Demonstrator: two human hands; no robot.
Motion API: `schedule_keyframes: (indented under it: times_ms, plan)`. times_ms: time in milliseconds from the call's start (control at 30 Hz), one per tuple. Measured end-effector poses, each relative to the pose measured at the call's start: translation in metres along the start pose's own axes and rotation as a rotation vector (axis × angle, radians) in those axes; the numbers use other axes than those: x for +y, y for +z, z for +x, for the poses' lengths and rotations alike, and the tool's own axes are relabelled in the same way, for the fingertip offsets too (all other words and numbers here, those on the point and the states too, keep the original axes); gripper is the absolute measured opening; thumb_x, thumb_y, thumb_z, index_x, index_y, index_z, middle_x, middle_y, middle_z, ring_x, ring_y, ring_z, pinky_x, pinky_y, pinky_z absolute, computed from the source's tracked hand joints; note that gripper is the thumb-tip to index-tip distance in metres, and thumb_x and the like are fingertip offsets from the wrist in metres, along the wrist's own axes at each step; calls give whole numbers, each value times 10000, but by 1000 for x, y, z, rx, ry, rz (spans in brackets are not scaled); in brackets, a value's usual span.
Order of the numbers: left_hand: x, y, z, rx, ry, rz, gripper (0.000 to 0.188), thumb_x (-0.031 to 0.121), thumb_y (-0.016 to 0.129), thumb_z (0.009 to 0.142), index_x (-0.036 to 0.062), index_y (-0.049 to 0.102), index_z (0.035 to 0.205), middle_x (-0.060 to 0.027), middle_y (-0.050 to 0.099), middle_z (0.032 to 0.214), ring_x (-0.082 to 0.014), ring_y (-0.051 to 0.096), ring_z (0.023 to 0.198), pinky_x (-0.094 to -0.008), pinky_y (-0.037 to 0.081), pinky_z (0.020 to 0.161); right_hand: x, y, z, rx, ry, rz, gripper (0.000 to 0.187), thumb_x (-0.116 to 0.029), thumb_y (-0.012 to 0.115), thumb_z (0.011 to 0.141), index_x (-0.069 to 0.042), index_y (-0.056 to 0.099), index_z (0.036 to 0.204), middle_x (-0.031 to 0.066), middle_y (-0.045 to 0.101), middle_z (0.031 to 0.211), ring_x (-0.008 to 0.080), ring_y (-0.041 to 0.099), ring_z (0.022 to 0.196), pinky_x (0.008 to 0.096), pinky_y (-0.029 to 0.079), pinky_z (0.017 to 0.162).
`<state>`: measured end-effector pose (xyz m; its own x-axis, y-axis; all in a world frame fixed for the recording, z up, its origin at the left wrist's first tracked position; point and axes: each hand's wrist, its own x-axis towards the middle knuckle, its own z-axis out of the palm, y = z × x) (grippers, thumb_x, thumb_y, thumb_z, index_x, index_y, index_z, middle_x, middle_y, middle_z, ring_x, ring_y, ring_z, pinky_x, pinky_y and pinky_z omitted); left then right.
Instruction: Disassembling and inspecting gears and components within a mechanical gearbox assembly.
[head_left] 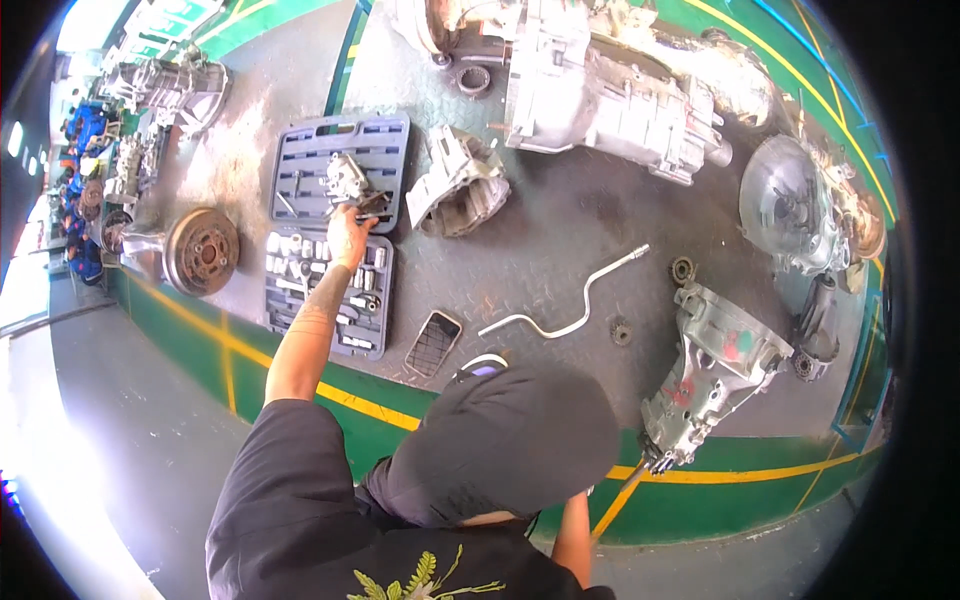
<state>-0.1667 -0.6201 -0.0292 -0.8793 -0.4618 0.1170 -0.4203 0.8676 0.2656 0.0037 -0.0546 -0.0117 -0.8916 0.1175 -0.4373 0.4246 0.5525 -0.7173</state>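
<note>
Neither of my own hands shows. In front of me crouches a person in a dark cap (505, 440) and dark shirt (285, 495). Their left hand (347, 238) reaches over an open tool case and is at a small silver metal casting (345, 180) lying on the case lid (300, 150). What those fingers grip, I cannot make out. Sockets and wrenches fill the lower half of the case (387, 300). The person's right arm (573, 540) is partly visible, its hand hidden behind the head.
A phone (434, 343), a bent metal tube (565, 330) and a gearbox housing (715, 365) lie on the floor. An open bell-shaped housing (460, 190) stands by the case. A large transmission (620, 110) lies beyond, a brake drum (203, 252) left, a round-cased unit (785, 205) right.
</note>
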Motion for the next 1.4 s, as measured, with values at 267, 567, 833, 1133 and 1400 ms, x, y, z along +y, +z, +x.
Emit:
schedule_keyframes:
  times_ms: [267, 567, 833, 1133, 1400]
  plan:
    - [-11, -13, 13, -104, 412, 239, 131, 127, 618, 814, 23, 560, 761, -155, 536, 829, -348, 553, 777, -419, 461, 691, 0, 22, -26, 40, 214, 167, 178, -35, 501, 874, -13, 542, 1045, 72, 605, 798, 149, 557, 679, 281, 472, 648]
    - [32, 17, 25, -338, 214, 255, 239, 176, 515, 869, 102, 646, 1055, -184, 600, 984, -342, 606, 850, -421, 488, 737, 52, -12, -94, 236, 260, 246, 175, -12, 491, 874, -9, 543, 1041, 81, 623, 804, 150, 592, 708, 277, 489, 647]
    - [2, -60, -9, -109, 330, 87, 412, -35, 430, 824, -4, 512, 1226, -211, 564, 1171, -350, 530, 1088, -407, 404, 950, -3, -35, -74, 342, 254, 361, 128, -27, 521, 879, 12, 574, 989, 124, 649, 781, 186, 648, 707, 299, 502, 645]
    - [393, -68, -117, -1286, -148, -1370, 258, 74, 549, 908, 91, 416, 1127, -114, 589, 974, -162, 554, 755, -286, 460, 620, -191, -61, 46, 266, -127, 695, 243, -157, 523, 918, 16, 513, 1089, 192, 634, 850, 260, 629, 741, 358, 488, 696]
    - [354, -23, -124, -1063, 365, -779, 222, 137, 566, 905, 37, 497, 1090, -118, 588, 1110, -202, 603, 924, -298, 479, 739, -117, -177, 47, 745, -2, 367, 61, -72, 603, 880, -13, 587, 873, 13, 554, 578, 62, 481, 510, 217, 387, 467]
